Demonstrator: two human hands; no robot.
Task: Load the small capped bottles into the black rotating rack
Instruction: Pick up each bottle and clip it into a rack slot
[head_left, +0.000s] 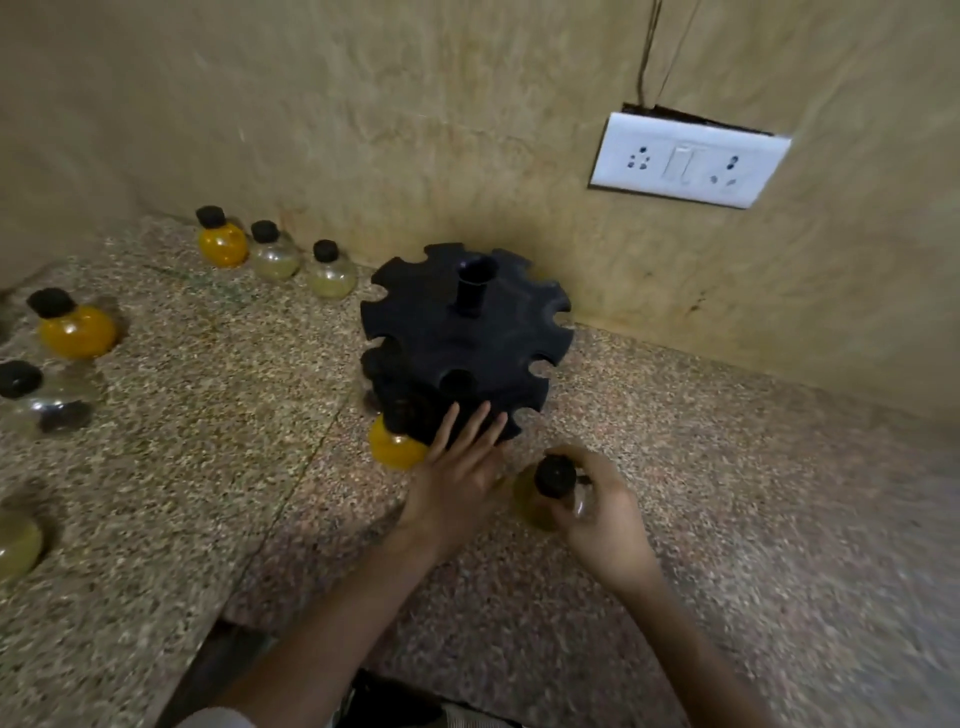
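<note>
Right hand round bottle near rack

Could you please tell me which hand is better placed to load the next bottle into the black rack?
The right hand, probably: it grips a pale bottle just beside the near edge of the rack. The left hand holds nothing; its straight fingers touch the rack, suited to steadying it.

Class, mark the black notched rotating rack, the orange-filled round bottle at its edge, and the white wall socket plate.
Black notched rotating rack (467, 338), head view, top disc.
Orange-filled round bottle (395, 449), head view, its belly.
White wall socket plate (684, 163), head view, centre switch.
</note>
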